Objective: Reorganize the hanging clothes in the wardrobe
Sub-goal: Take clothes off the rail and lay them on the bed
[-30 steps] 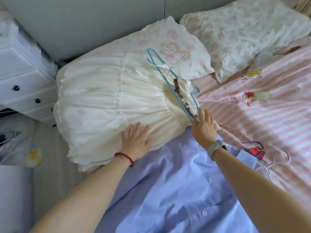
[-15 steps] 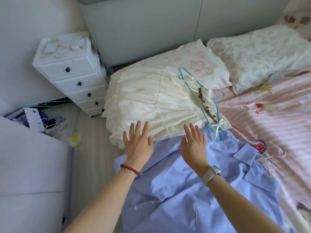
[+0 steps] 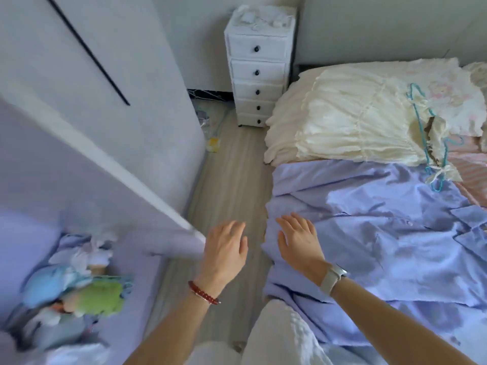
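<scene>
A cream ruffled dress (image 3: 350,133) on a teal hanger (image 3: 432,154) lies flat across the bed's pillow end. Beside it a light blue shirt (image 3: 382,233) is spread over the bed, its edge hanging toward the floor. My left hand (image 3: 226,248), with a red bead bracelet, hovers over the floor gap with straight fingers and holds nothing. My right hand (image 3: 299,241), with a watch on the wrist, is over the shirt's near edge, fingers spread and empty. A white wardrobe door (image 3: 105,159) stands open at the left.
A white drawer unit (image 3: 259,67) stands between wall and bed. A narrow wood floor strip (image 3: 232,180) runs between wardrobe and bed. Soft toys and folded things (image 3: 79,291) sit low at the left. Pink striped bedding (image 3: 471,169) shows at the right.
My view has swung left toward the wardrobe. Both hands came off the cream dress and drew back toward me; the left is now over the floor, the right over the shirt edge.
</scene>
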`<state>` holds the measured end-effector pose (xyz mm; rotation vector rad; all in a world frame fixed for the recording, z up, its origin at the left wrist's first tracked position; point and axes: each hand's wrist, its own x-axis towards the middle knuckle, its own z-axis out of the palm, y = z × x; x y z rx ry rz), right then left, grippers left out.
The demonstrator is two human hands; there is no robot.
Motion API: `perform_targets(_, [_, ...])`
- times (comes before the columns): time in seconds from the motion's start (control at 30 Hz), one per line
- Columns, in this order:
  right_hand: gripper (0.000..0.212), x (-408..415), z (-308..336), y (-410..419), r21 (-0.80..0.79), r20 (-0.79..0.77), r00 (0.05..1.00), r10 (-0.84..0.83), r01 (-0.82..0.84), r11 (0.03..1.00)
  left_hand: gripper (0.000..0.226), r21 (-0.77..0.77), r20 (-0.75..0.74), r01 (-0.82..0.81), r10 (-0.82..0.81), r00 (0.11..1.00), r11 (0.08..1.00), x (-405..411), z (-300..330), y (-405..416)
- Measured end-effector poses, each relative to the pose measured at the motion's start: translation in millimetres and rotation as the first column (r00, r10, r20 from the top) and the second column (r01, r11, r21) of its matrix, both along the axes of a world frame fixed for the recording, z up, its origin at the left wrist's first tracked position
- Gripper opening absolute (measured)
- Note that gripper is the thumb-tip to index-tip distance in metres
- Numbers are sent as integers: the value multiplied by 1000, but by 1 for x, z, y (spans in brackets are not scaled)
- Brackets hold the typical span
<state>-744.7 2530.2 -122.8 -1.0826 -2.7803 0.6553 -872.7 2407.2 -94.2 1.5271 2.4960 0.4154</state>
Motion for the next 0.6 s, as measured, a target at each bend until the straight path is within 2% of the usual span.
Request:
perform_targets(0.13, [30, -41, 14, -88, 8, -93, 957, 273, -274, 962, 26, -27, -126, -267, 262, 957, 963, -28, 11, -127])
perform_targets(0.23, [36, -86, 28, -148, 18, -110, 878, 467, -468, 884, 29, -29, -185, -507, 493, 850, 862, -45, 25, -212])
perform_targets(0.3, [37, -114, 36, -174, 35, -124, 827, 549, -549, 835, 39, 23, -212, -583, 574, 791, 812, -55, 37, -250])
perform_targets(0.43, [35, -183, 68, -250, 80, -199, 651, 733, -735, 674, 38, 120, -277, -768, 764, 583, 630, -79, 74, -339])
perform_targets(0.6, [34, -262, 110, -337, 101, -295, 469, 832, -851, 516, 30, 288, -348, -875, 894, 283, 389, -107, 122, -424])
